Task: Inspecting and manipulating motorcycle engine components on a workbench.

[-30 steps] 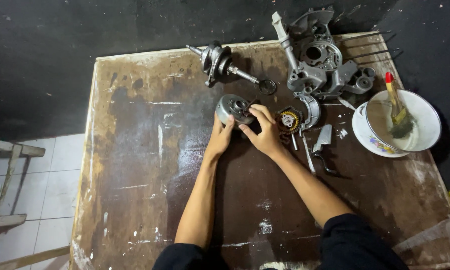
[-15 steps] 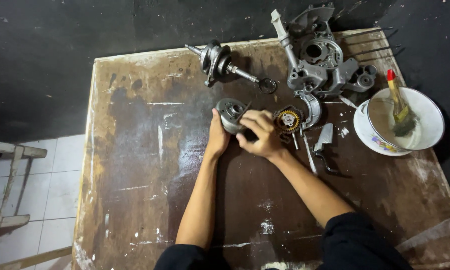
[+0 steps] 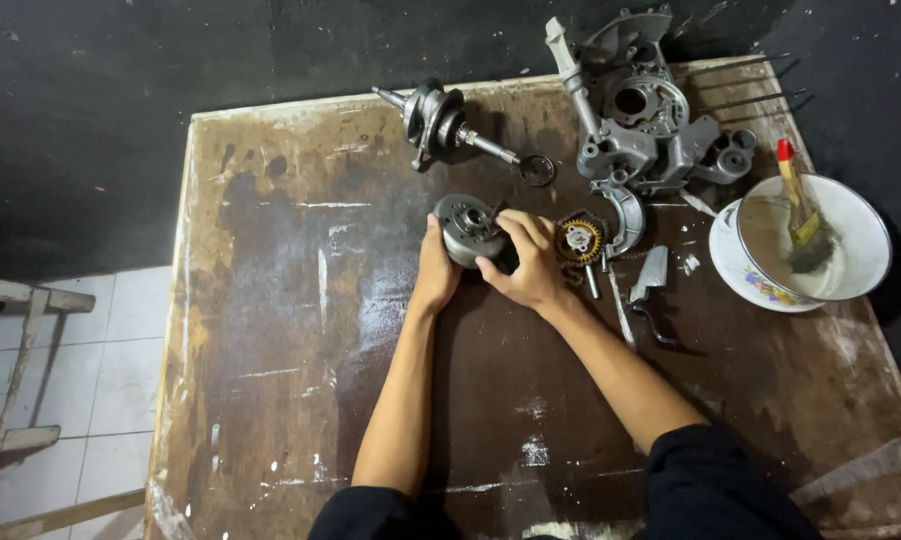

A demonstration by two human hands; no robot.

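A round grey metal drum-shaped engine part [image 3: 467, 228] rests tilted on the worn brown table [image 3: 270, 330]. My left hand [image 3: 435, 270] cups it from the lower left, fingers against its side. My right hand [image 3: 526, 262] grips it from the right, fingers curled over its face and rim. A small toothed gear with a yellowish centre [image 3: 580, 240] lies just right of my right hand.
A crankshaft [image 3: 440, 120] lies at the back of the table, a grey engine casing [image 3: 645, 125] at the back right. A white bowl holding a paintbrush [image 3: 815, 235] sits on a plate at the right edge. Small metal pieces [image 3: 650, 275] lie beside the gear. Tiled floor lies left.
My right hand has closed further over the drum-shaped part and the part has tilted a little; my left hand stays against its side.
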